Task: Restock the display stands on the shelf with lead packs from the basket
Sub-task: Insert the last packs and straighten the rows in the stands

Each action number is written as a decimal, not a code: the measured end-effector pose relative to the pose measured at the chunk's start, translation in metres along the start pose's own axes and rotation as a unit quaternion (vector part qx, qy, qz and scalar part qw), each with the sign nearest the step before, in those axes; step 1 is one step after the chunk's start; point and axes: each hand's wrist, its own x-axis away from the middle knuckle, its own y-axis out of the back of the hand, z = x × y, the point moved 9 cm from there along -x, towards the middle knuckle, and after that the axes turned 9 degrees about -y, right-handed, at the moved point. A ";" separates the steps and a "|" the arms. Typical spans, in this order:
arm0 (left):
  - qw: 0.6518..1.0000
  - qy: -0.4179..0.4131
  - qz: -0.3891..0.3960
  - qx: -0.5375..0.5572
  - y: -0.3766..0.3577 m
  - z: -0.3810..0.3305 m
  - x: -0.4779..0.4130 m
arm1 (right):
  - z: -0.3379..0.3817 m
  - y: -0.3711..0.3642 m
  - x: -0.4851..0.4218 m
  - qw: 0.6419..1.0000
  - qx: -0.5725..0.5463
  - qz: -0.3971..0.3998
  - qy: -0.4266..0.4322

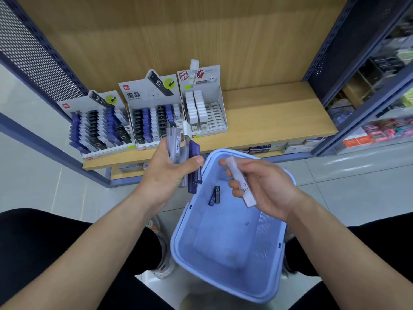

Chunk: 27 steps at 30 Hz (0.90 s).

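My left hand (166,170) grips a bundle of lead packs (186,158), clear and dark blue ones, just left of the basket's far rim. My right hand (261,186) holds a single frosted white lead pack (240,182) above the light blue basket (225,285). Two dark lead packs (215,195) lie on the basket floor. Three display stands sit on the wooden shelf (268,117): a left stand (98,128) and a middle stand (154,117) with black, blue and white packs, and a right stand (204,110) with white packs and several vacant slots.
Blue perforated metal side panels (33,54) frame the shelf bay. A lower shelf holds boxed goods (297,146). More stock fills the neighbouring bay at right (380,128). My knees in dark trousers flank the basket on the tiled floor.
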 end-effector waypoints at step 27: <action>0.989 0.014 -0.086 -0.123 0.128 0.000 -0.024 | 0.059 -0.042 -0.099 0.971 0.164 -0.119 0.126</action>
